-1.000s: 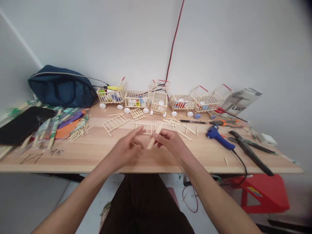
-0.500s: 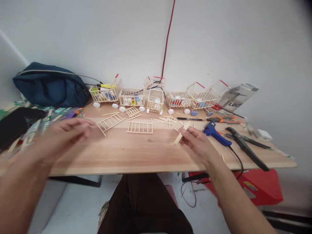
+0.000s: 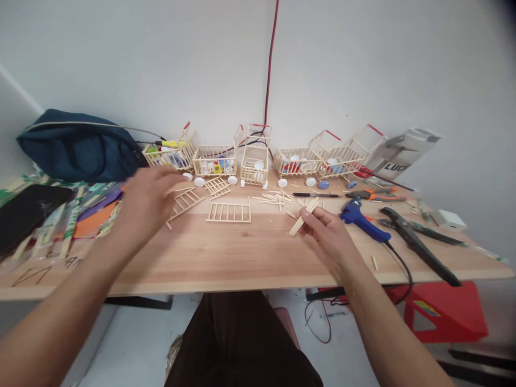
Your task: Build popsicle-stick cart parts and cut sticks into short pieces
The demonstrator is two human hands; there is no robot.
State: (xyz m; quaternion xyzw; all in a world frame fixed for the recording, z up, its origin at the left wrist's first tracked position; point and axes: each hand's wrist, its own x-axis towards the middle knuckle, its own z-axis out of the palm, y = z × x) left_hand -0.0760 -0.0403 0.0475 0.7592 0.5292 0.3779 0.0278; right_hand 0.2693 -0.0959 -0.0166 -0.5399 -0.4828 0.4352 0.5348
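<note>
A few short wooden sticks (image 3: 303, 219) are pinched between the thumb and fingers of my right hand (image 3: 324, 228), just above the table. My left hand (image 3: 149, 196) is smeared by motion and hovers by a ladder-like stick frame (image 3: 186, 202), partly covering it; whether it holds anything I cannot make out. Another ladder-like frame (image 3: 229, 212) lies flat between my hands, with a small stick grid (image 3: 218, 187) behind it. A loose pile of cut sticks (image 3: 278, 198) lies behind and left of my right hand.
Several miniature stick shopping carts (image 3: 255, 167) line the wall. Right of my right hand lie a blue glue gun (image 3: 363, 221), orange-handled pliers (image 3: 374, 194), a black cutter (image 3: 419, 247) and a pen (image 3: 316, 195). A blue bag (image 3: 80, 145) and dark phone-like slab (image 3: 30, 212) sit left.
My left hand has moved right and up, over the left stick frame. My right hand stays nearly in place with its sticks. The view has shifted slightly.
</note>
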